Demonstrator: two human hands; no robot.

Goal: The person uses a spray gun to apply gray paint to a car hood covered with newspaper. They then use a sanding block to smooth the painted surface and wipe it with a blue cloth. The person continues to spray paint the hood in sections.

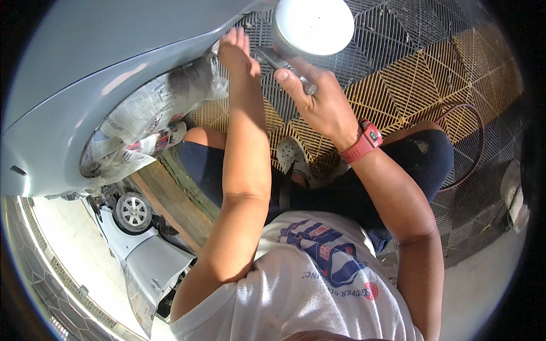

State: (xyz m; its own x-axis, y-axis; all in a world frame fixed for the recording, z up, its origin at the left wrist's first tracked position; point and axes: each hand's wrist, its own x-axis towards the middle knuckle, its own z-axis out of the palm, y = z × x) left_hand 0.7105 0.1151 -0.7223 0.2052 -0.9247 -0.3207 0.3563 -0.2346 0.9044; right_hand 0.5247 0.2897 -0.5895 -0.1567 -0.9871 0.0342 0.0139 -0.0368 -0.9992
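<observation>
White shirt (318, 284) is filling the lower frame; right hand (321, 102) is gripping, fingers clamped, a spray gun (284, 59) with its pale cup (313, 25) uppermost; left hand (238, 52), fingers curled, is pressing at the grey car panel (96, 62) edge beside newspaper masking (148, 122) over the wheel arch.

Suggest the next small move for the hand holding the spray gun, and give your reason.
Probably tilt the spray gun in the right hand left toward the grey car panel. Its white cup sits above the floor grating, while the left hand touches the panel's lower edge beside the newspaper masking.
</observation>
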